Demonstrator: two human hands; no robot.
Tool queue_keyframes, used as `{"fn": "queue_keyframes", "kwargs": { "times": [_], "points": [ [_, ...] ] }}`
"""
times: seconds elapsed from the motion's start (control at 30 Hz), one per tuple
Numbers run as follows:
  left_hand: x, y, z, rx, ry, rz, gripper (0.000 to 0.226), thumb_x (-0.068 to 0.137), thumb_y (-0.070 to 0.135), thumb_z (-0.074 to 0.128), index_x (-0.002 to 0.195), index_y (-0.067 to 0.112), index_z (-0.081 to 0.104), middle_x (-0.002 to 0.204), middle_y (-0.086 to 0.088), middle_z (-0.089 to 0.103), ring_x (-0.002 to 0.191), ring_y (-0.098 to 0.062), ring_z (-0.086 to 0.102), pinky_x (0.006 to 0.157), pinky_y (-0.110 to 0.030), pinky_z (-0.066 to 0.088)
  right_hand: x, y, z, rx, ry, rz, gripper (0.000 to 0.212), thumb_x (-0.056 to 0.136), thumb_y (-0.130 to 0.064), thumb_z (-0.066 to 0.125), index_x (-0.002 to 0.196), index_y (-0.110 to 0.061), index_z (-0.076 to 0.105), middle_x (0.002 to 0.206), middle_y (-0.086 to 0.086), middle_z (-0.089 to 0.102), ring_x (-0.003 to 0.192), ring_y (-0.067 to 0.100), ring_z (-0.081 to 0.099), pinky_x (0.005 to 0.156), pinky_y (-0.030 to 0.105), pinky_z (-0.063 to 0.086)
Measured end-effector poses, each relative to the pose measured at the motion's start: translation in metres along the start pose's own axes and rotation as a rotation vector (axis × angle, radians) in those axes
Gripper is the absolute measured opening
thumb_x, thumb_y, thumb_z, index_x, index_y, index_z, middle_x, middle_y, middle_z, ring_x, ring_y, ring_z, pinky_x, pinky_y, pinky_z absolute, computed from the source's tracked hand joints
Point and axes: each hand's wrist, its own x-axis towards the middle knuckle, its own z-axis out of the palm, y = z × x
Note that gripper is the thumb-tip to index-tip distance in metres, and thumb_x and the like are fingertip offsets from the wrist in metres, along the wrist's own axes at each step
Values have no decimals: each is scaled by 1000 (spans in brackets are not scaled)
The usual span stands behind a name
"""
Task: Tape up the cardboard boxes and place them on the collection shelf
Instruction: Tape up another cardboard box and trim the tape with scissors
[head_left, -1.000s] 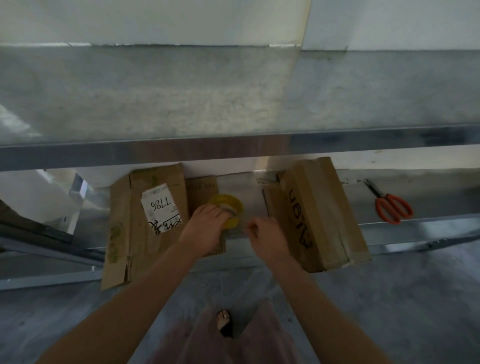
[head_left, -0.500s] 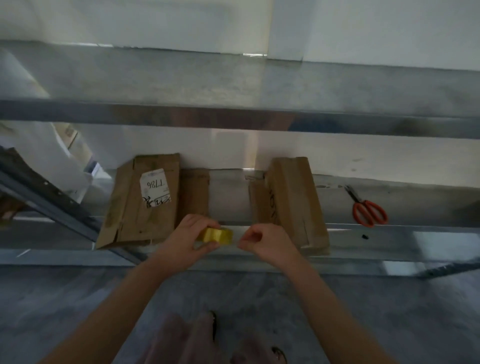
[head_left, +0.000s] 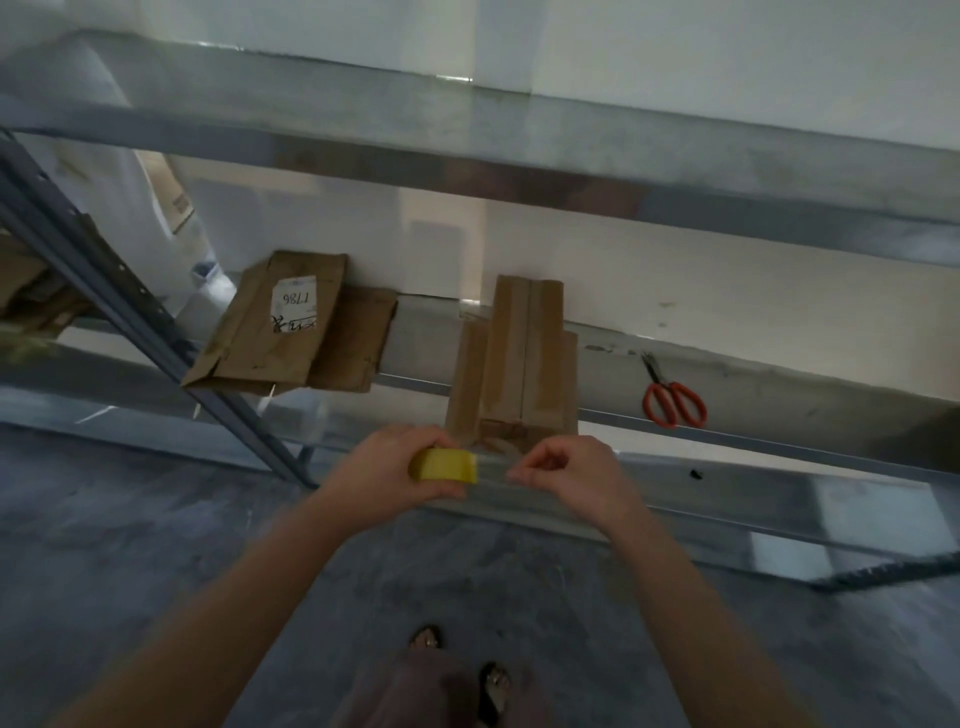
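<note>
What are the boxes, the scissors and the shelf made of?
The boxes look like brown cardboard, matte, with creased folds. The scissors seem to have orange plastic handles and thin dark blades, probably metal. The shelf looks like grey sheet metal, dull but slightly reflective. The tape roll in the left hand looks like clear plastic film on a yellow core.

1. A grey metal shelf board (head_left: 779, 384) carries the goods, beyond the fingers of both hands.
2. Flattened brown cardboard boxes (head_left: 291, 332), one bearing a white label, lie left of the fingers.
3. A taped upright brown cardboard box (head_left: 524, 358) stands just beyond the fingertips.
4. Orange-handled scissors (head_left: 672, 402) lie well right of them.
</note>
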Motion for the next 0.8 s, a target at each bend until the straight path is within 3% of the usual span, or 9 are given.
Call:
{"fn": "queue_keyframes", "kwargs": {
  "times": [0.17, 0.27, 0.33, 0.4, 0.47, 0.67, 0.8],
  "points": [
    [22, 12, 6, 90, 62, -66, 37, 75, 54, 72, 107, 38, 59, 98, 13, 54, 91, -3, 47, 77, -23, 36, -9, 10, -6, 54, 140, -37, 12, 76, -35, 81, 73, -31, 70, 71, -18, 67, 67, -8, 59, 59, 6, 38],
    [34, 6, -1, 382, 99, 41, 41, 77, 54, 69, 110, 28, 65, 100, 8, 60, 98, -12, 52, 83, -26, 37, -10, 8, -16, 84, 155, -52, 9, 78, -33, 80, 76, -30, 72, 72, -16, 69, 68, -8, 60, 60, 4, 40],
    [34, 3, -7, 270, 36, 31, 39, 74, 53, 72, 107, 34, 65, 99, 14, 60, 94, -7, 52, 81, -25, 40, -7, 7, -20, 85, 161, -64, 8, 77, -35, 80, 78, -30, 73, 74, -14, 71, 72, -4, 62, 63, 7, 41],
    [34, 6, -13, -12, -30, -36, 36, 70, 46, 79, 100, 44, 59, 99, 22, 58, 90, 0, 53, 75, -19, 42, -2, 9, -26, 112, 187, -35, 10, 75, -37, 81, 80, -32, 73, 76, -14, 71, 76, 0, 63, 69, 14, 44],
    [35, 4, -18, -177, -27, -64, 35, 70, 38, 82, 95, 44, 58, 99, 20, 60, 90, 1, 57, 73, -19, 46, 3, 17, -34, 175, 179, 22, 19, 71, -38, 84, 85, -34, 72, 77, -12, 70, 80, 4, 65, 75, 21, 48],
    [33, -22, -22, -272, -105, -99, 32, 78, 44, 72, 108, 40, 60, 109, 14, 61, 99, -9, 58, 84, -33, 53, 10, 32, -45, 233, 151, 89, 15, 68, -35, 87, 72, -27, 75, 78, -8, 75, 83, 12, 69, 88, 39, 57],
    [43, -32, -13, -33, -75, -26, 41, 69, 65, 59, 104, 46, 54, 104, 24, 53, 99, -7, 52, 84, -32, 46, 14, 37, -47, 238, 192, 82, 13, 73, -33, 84, 77, -24, 75, 78, -6, 74, 82, 12, 70, 88, 36, 56]
  ]
}}
